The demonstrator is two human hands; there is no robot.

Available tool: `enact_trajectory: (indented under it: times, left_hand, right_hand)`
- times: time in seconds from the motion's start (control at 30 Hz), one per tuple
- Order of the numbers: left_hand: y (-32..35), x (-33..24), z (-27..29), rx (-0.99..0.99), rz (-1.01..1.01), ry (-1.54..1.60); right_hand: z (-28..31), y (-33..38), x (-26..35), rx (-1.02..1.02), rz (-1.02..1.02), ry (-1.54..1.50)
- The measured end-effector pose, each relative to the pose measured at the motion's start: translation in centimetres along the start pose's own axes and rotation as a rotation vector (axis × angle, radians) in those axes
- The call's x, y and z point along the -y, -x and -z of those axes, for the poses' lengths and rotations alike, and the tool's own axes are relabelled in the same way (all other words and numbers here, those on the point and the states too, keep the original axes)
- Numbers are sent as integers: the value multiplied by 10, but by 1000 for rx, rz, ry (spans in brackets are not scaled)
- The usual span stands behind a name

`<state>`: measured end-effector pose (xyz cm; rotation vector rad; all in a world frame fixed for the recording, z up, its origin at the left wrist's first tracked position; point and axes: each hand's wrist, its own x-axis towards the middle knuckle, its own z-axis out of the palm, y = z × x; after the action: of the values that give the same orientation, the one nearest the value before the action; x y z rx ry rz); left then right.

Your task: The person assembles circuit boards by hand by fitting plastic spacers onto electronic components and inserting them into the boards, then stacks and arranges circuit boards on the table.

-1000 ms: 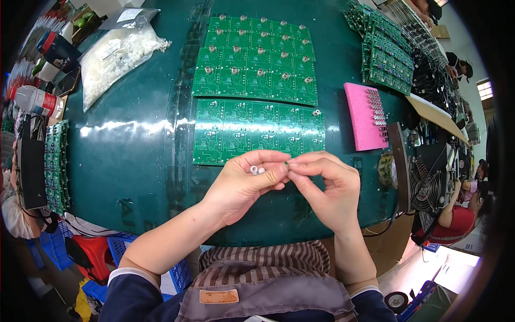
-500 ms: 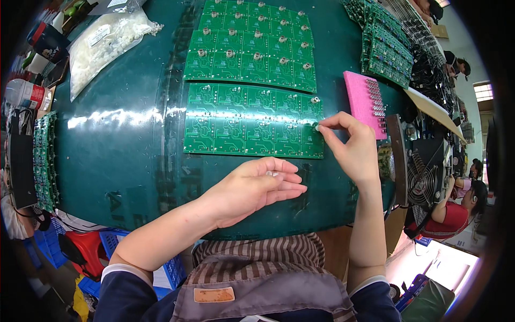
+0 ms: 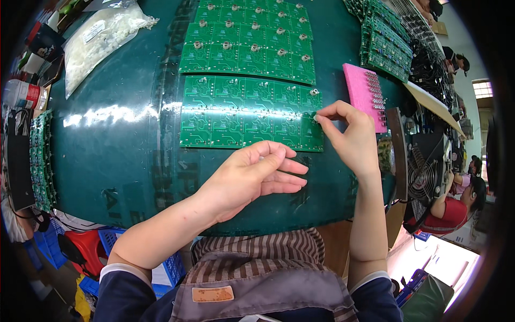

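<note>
Over the right edge of the nearer green circuit board (image 3: 230, 124), my right hand (image 3: 351, 138) pinches a tiny whitish part (image 3: 315, 117) between thumb and forefinger. The fingertips partly hide it, and I cannot tell whether it sits in the board. Just above it, a small metal-topped component (image 3: 314, 93) stands upright at the board's right end. My left hand (image 3: 256, 173) is cupped below the board, thumb against the forefinger and the other fingers extended. A bit of white shows inside its curl; the rest is hidden.
More green boards (image 3: 252, 45) with upright components lie beyond. A pink foam block (image 3: 356, 91) holding rows of metal parts is at right, near stacked boards (image 3: 387, 51). At left are a clear bag of white pieces (image 3: 102, 43) and a row of boards (image 3: 43, 161).
My left thumb has closed over the white bits that lay visible in the palm. The right hand stays pinched at the board's edge. The whole view has shifted slightly.
</note>
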<state>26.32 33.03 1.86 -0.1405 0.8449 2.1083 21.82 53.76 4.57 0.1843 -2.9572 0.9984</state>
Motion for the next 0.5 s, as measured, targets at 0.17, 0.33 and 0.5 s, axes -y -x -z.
enact_trajectory:
  times: [0.17, 0.33, 0.5]
  left_hand:
    - [1, -5, -2, -35, 32, 10]
    - [3, -6, -1, -41, 69, -79]
    - [1, -5, 2, -45, 38, -125]
  right_hand:
    - [0, 3, 1, -20, 21, 9]
    - [0, 3, 2, -16, 51, 3]
    - [3, 0, 3, 9, 67, 24]
